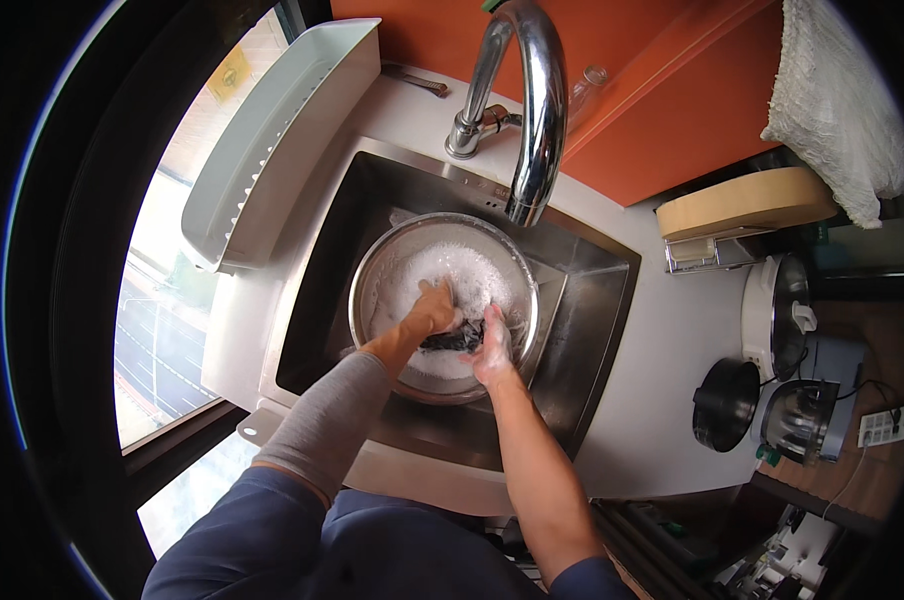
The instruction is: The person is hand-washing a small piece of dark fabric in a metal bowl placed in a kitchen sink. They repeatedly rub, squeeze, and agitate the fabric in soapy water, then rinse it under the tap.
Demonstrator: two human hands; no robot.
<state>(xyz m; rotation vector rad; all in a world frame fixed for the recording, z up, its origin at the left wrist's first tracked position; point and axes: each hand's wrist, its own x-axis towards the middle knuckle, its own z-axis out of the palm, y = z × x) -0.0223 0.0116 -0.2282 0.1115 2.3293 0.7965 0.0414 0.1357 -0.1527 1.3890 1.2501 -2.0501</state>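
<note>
A round metal basin (355, 300) stands in the stainless steel sink (598, 330), holding soapy water with thick white suds (463, 262). Dark wet fabric (452, 339) lies partly under the foam, between my two hands. My left hand (435, 306) is in the suds at the fabric's upper left edge; its fingers are partly hidden, so its grip is unclear. On the fabric's right side is my right hand (493, 349), coated in foam, its thumb and fingers apart and its palm turned toward the fabric.
A chrome faucet (545, 112) arches over the sink's back edge. On the left, a long grey plastic bin (272, 150) stands by the window. The right counter holds a cutting board (744, 202), a white cooker (759, 315) and a black pot (726, 405). White cloth (834, 112) hangs above.
</note>
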